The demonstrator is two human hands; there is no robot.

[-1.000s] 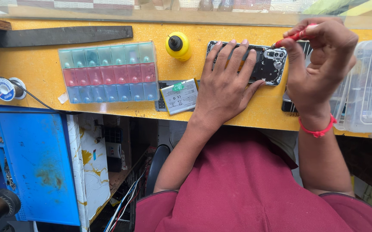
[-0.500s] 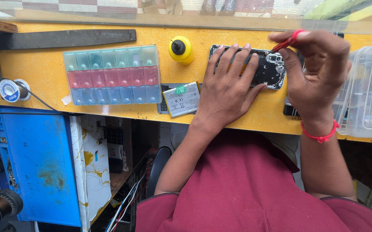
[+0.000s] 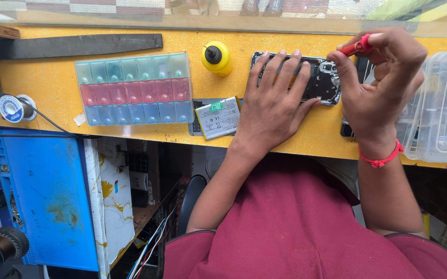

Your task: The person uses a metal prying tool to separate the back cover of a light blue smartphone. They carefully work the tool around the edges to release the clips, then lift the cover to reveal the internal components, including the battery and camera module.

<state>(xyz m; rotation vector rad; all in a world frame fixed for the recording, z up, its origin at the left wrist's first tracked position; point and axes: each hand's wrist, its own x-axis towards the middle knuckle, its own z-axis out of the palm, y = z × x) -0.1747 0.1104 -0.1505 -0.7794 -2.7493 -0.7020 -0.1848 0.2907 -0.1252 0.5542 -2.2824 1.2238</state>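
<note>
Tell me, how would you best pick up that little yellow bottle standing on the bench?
Probably by the round yellow body of the bottle, coming from its left. It stands upright with a dark, narrow nozzle on top, too slim for a sure grip. The left hand lies flat on the opened phone just to its right, while the bench looks bare between the bottle and the compartment box.

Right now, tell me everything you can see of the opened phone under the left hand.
The opened phone lies flat on the yellow bench, back cover off, dark insides and silvery camera parts exposed at its right end. The left hand presses flat on it, hiding most of it. The right hand holds a red-handled tool at its right end.
</note>
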